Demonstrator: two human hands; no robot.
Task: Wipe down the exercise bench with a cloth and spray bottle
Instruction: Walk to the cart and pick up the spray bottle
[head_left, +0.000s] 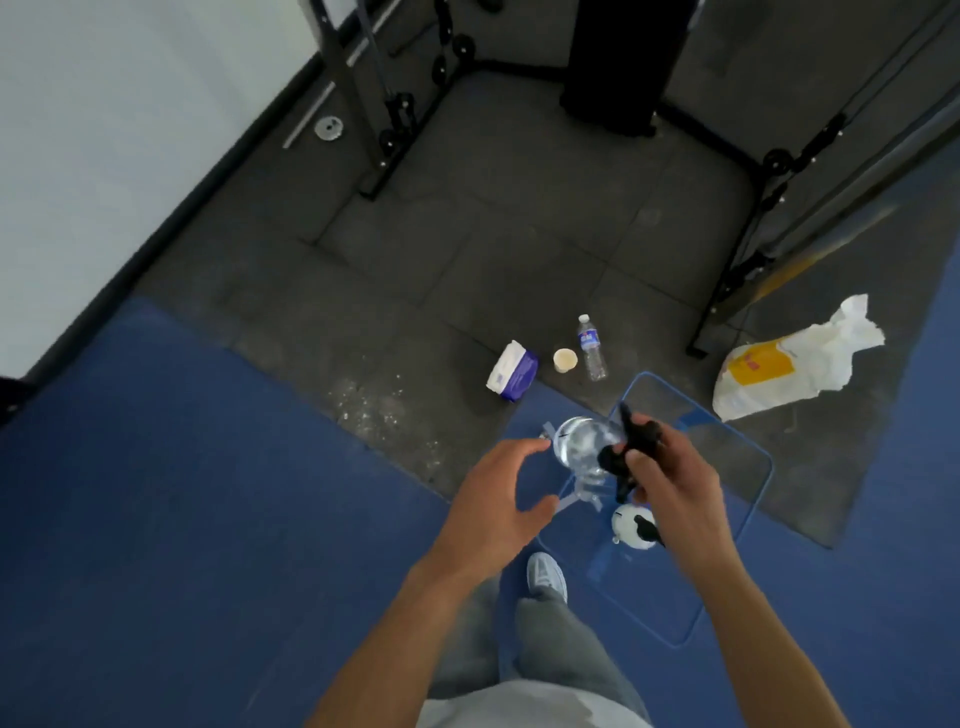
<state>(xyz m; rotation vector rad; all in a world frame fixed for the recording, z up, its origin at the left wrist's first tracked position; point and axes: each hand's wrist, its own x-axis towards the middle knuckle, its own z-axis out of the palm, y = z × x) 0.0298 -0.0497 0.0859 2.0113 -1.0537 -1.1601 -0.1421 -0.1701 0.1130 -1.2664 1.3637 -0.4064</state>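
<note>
right hand (670, 478) curled round black trigger head of clear spray bottle (582, 447), held over clear blue-rimmed bin (727, 519) on floor | left hand (498, 493) spread, holding nothing, just beside bottle | 1 white sprayer (636, 527) in bin | wipes pack (511, 370), paper cup (565, 359), water bottle (591, 347) on dark mat beyond

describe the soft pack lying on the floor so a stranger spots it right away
Look at the dark rubber floor where it meets the blue mat. Three small things sit in a row there: the pack is leftmost, beside a paper cup and water bottle. Only it is soft, purple and white.
</note>
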